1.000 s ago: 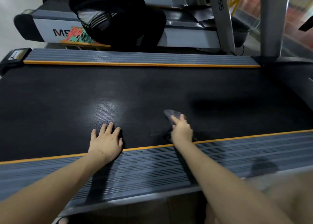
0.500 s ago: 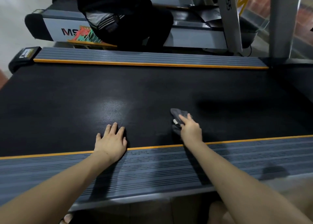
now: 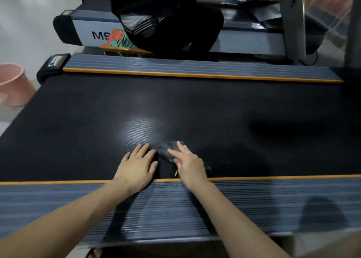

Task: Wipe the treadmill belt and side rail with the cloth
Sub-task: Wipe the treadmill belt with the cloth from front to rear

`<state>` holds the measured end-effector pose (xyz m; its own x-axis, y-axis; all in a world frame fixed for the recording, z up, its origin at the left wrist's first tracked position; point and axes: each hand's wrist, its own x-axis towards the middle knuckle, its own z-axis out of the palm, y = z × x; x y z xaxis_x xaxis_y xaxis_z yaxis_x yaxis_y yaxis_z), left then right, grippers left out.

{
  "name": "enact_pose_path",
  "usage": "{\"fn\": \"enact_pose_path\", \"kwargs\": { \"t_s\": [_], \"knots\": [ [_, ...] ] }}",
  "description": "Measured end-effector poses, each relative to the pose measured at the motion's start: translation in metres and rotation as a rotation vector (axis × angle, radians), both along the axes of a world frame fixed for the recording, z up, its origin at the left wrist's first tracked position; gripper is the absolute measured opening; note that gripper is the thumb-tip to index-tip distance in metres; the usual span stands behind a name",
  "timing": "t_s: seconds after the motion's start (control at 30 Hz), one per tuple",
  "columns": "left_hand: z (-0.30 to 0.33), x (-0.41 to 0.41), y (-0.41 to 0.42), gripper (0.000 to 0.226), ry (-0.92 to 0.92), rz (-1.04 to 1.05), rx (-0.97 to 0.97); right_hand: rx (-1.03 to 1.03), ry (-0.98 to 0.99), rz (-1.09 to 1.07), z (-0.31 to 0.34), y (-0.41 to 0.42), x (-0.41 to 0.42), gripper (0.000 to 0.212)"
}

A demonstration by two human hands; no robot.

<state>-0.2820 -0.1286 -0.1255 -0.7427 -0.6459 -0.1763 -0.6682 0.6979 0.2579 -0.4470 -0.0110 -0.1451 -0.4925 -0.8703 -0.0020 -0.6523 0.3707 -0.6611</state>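
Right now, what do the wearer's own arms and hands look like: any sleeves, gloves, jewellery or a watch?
Both forearms are bare up to the frame edge: no sleeves show. The left hand and the right hand wear no gloves, and no rings, watch or wristband are visible. Motion blur softens finer detail.

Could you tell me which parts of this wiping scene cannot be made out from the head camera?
- Cloth: the right hand covers most of it, so its full shape is hidden.
- Belt: cut off by the left and right edges.
- Sticker on the far rail's end cap: too small and blurred to read.
- Pink bucket: blurred and cut by the left edge.
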Motion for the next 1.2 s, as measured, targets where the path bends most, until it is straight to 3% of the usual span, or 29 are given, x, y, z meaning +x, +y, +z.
{"fn": "enact_pose_path", "kwargs": {
  "t_s": [0.13,0.33,0.57,1.2],
  "knots": [
    [0.005,0.000,-0.021,0.047,0.084,0.153,0.059,0.018,0.011,-0.001,0.002,0.000,0.001,0.043],
    [0.009,0.000,-0.011,0.048,-0.048,0.056,-0.024,-0.057,0.002,-0.051,-0.006,-0.004,0.002,0.043],
    [0.009,0.005,-0.002,0.051,-0.100,0.090,-0.019,-0.044,-0.035,-0.068,0.000,-0.001,0.007,0.040],
    [0.016,0.031,-0.001,0.053,-0.265,0.148,0.113,0.074,-0.111,-0.054,0.009,-0.001,0.004,0.038]
  ]
}}
